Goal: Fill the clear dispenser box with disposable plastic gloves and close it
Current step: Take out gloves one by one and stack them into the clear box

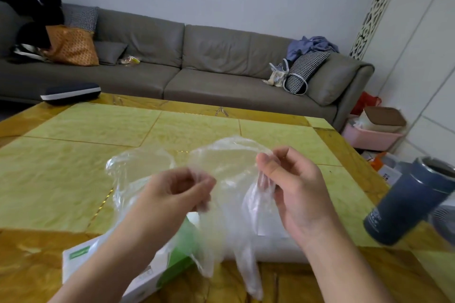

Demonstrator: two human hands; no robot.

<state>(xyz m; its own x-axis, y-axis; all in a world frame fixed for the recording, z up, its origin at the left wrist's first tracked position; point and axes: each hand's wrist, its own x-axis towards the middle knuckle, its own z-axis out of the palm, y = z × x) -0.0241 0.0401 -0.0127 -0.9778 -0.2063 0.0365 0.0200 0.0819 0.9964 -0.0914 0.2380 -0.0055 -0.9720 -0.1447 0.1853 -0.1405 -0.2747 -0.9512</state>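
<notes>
Two bare forearms are reaching in from the bottom edge of the frame, and both hands are working above the near half of the table. Left hand is pinching a fold of thin clear film between thumb and curled fingers; right hand is pinching the same film at its upper right edge, fingers curled. Between them the disposable plastic gloves are hanging as a crumpled, see-through bunch, with glove fingers drooping toward the bottom centre; how many gloves are in the bunch cannot be told.

Lying under the left forearm at the lower left is one white and green carton, close to the table's near edge. Just beyond the gloves, at lower centre, a pale clear box is showing, mostly hidden by film, so its lid state cannot be told. One dark blue tumbler is standing near the table's right edge.

Across the middle and the far left, the yellow-green tabletop is lying open. One dark case is sitting at the far left corner. One grey sofa is running along the wall behind, and a pink bin is sitting at the right.
</notes>
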